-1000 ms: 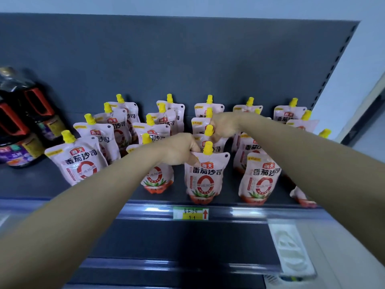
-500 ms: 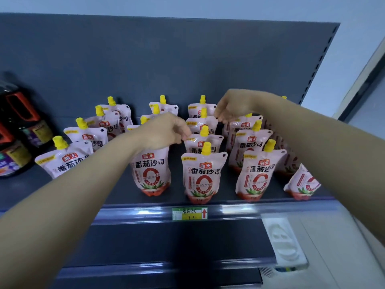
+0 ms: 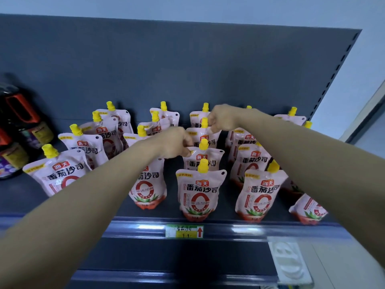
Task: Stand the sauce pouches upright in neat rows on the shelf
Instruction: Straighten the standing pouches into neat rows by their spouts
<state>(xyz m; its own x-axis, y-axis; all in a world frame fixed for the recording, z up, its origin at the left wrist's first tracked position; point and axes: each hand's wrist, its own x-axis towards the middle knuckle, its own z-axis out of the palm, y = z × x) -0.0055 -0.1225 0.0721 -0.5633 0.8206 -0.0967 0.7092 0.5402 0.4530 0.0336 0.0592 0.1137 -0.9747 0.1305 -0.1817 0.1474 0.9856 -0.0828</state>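
Several pink-and-white sauce pouches with yellow caps stand in rows on the dark grey shelf (image 3: 229,221). My left hand (image 3: 174,143) pinches the top left corner of the second pouch (image 3: 205,158) in the middle column. My right hand (image 3: 223,117) pinches the top of the third pouch (image 3: 198,135) just behind it, beside its cap. The front middle pouch (image 3: 200,192) stands upright and untouched. At the left front a pouch (image 3: 60,174) leans to the left. A pouch at the far right front (image 3: 310,209) tilts and is partly hidden under my right forearm.
Dark bottles with orange handles (image 3: 18,130) stand at the shelf's left end. A green-and-yellow price tag (image 3: 184,231) sits on the front rail. The grey back panel (image 3: 187,65) closes the shelf behind. A white plastic piece (image 3: 288,262) lies lower right.
My left hand has shifted right from the second column's front pouch to the middle column's second pouch. My right hand has come down and left onto the third pouch.
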